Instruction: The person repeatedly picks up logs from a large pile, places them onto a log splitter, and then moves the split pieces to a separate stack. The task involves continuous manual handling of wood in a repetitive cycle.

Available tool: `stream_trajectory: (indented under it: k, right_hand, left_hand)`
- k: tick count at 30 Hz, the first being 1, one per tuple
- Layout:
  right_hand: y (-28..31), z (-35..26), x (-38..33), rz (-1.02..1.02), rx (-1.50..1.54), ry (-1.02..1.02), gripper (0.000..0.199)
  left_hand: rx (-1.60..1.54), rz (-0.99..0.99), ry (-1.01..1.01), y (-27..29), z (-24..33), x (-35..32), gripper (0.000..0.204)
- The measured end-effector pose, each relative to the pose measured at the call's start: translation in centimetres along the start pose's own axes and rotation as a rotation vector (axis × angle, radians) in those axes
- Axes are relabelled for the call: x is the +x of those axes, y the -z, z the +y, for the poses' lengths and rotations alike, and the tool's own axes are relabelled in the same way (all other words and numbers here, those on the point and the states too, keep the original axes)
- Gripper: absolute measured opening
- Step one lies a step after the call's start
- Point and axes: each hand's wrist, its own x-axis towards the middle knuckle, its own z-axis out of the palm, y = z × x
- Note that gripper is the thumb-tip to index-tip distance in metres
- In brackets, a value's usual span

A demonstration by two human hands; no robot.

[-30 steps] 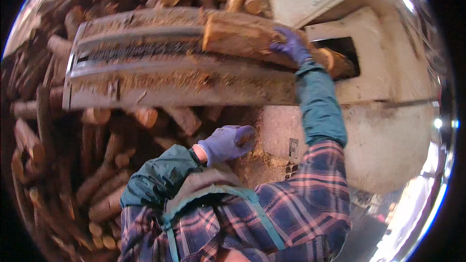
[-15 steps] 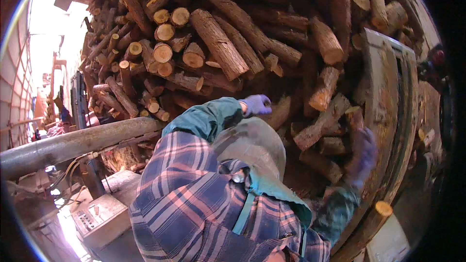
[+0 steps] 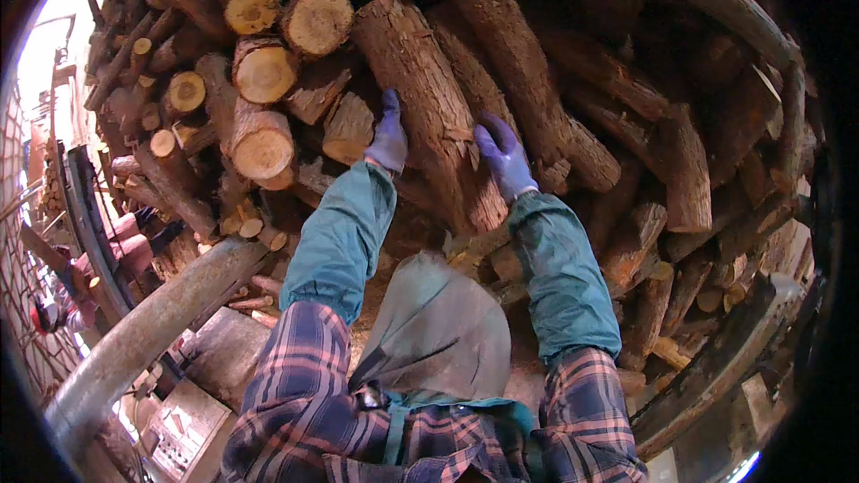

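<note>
A thick, rough-barked log (image 3: pixel 425 89) slants down through the middle of the pile, between my two hands. My left hand (image 3: pixel 389 136), in a purple glove, lies along its left side with the fingers pointing up. Against its right side, near some splintered bark, my right hand (image 3: pixel 506 159) presses with bent fingers, also gloved in purple. Together the hands clasp the log from both sides; the fingertips behind it are partly hidden. Just left of my left hand is a shorter cut log (image 3: pixel 349 130). Another long log (image 3: pixel 510 54) runs down to the right of my right hand.
Stacked logs with pale cut ends (image 3: pixel 264 148) fill the left and back. A thick metal pipe (image 3: pixel 170 331) crosses at the left, above a dirty metal box (image 3: pixel 186 429). A curved, worn beam (image 3: pixel 725 367) stands at the right. Another person (image 3: pixel 67 304) is at the far left.
I have leaned closer to the pile. Both hands, apart before, have reached forward to the sides of the thick log. My right hand has left the wooden board at the right.
</note>
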Motion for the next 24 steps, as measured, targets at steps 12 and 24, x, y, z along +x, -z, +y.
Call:
stream_trajectory:
  k: [12,24]
  right_hand:
    - [-2.7,-2.4,-5.9,0.107,0.232,-0.192,0.064]
    - [-3.3,3.2,-16.0,0.142,0.535,-0.203,0.074]
  left_hand:
    - [-0.136,-0.099,0.203,0.8,-0.7,-7.3,0.068]
    - [-0.03,-0.416,0.208,2.3,-8.2,-14.3,0.056]
